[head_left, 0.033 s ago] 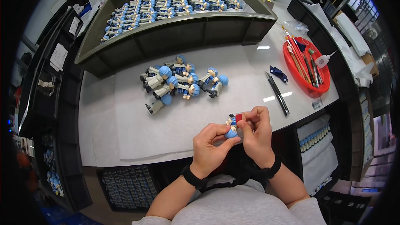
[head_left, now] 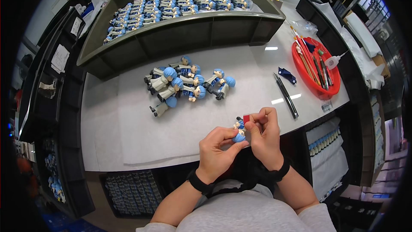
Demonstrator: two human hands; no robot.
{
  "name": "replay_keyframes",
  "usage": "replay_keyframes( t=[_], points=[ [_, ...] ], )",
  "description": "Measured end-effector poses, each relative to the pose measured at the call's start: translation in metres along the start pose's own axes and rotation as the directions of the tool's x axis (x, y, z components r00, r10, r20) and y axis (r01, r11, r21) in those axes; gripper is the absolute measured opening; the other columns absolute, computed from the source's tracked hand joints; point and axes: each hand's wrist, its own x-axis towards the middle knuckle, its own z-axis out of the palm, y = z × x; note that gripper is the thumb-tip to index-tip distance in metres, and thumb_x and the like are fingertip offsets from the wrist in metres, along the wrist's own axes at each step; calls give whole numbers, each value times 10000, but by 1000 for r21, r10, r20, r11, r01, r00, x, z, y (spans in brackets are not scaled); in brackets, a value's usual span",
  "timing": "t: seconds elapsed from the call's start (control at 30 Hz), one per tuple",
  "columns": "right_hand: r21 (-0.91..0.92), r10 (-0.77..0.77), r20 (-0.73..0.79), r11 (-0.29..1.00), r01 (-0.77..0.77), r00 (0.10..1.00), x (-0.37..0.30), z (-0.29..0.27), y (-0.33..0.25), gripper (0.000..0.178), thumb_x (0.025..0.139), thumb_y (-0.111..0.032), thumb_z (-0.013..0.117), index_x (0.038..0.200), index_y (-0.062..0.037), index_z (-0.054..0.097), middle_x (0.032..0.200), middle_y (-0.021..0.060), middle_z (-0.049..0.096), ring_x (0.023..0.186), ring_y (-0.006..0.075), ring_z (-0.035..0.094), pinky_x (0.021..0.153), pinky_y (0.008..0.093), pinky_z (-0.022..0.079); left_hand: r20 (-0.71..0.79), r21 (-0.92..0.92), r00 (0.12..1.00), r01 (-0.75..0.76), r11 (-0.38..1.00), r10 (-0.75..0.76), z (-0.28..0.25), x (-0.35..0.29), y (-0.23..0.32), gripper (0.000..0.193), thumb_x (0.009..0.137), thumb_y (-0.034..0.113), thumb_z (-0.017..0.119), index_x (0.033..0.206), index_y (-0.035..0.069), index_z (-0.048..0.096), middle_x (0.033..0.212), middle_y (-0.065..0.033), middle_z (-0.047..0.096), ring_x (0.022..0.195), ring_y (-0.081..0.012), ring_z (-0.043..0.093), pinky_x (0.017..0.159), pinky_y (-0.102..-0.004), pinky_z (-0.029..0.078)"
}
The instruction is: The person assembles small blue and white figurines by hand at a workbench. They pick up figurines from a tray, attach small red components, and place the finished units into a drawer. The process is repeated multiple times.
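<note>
Close to the table's near edge, my left hand [head_left: 216, 149] pinches a small figurine [head_left: 239, 135] with blue hair around its head. My right hand [head_left: 265, 139] grips a small, flat red piece [head_left: 246, 118] between thumb and fingers, right against the figurine's body. Whether the red piece touches the figurine I cannot tell, since my fingers cover part of both. Beyond my hands, a loose heap of similar blue-haired figurines [head_left: 163, 80] lies on a white sheet [head_left: 141, 139], some face down, with a couple [head_left: 219, 84] at its right side.
A large grey-green crate [head_left: 180, 38] with rows of figurines spans the back. To the right are black pens [head_left: 285, 95], a dark blue object [head_left: 287, 76] and a red basin [head_left: 317, 91] of brushes. Trays of figurines sit below the table [head_left: 101, 150]: one at lower left [head_left: 131, 192], another at lower right [head_left: 328, 163].
My right hand and the red piece have shifted very slightly upward. My left hand keeps its pinch on the figurine; the heap lies the same.
</note>
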Motion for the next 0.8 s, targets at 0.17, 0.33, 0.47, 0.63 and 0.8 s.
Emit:
replay_keyframes(
  t=[0.17,0.33,0.47,0.63,0.8],
  points=[
    [36,-53,35,998,51,998,-5,4,-1,272,844,72,569,933,-57,345,775,31,498,661,48,427,621,170,389,6,5,1000,-2,1000,2,-1,0,-1,266,699,-75,741,928,-25,615,961,-99,608,883,-146,622,792,-271,553],
    [5,-78,-17,997,78,997,-1,3,7,235,839,69,563,908,-31,362,726,54,508,597,53,418,546,199,390,12,47,1000,-26,999,25,0,0,1,257,696,-76,742,916,-25,618,956,-103,610,885,-150,625,787,-270,555],
    [-25,-89,5,996,89,996,0,3,2,235,837,78,557,902,-26,356,732,63,510,607,57,437,549,200,399,-29,65,997,-69,996,71,1,-1,-2,242,705,-1,762,915,-43,650,898,-102,632,811,-134,638,734,-255,555],
    [-6,-86,25,996,86,996,-4,4,-2,238,835,82,557,899,-25,355,732,65,516,600,58,456,542,200,400,17,76,999,-44,996,43,-1,-1,-2,255,697,-76,739,917,-28,619,946,-101,610,879,-152,628,781,-275,557],
    [0,-79,17,997,79,997,-1,4,-1,238,834,83,556,897,-25,353,719,68,511,604,60,458,549,202,410,21,95,999,-42,995,40,0,0,0,253,701,-74,737,920,-28,619,950,-104,611,879,-155,629,780,-277,558]
  ],
)
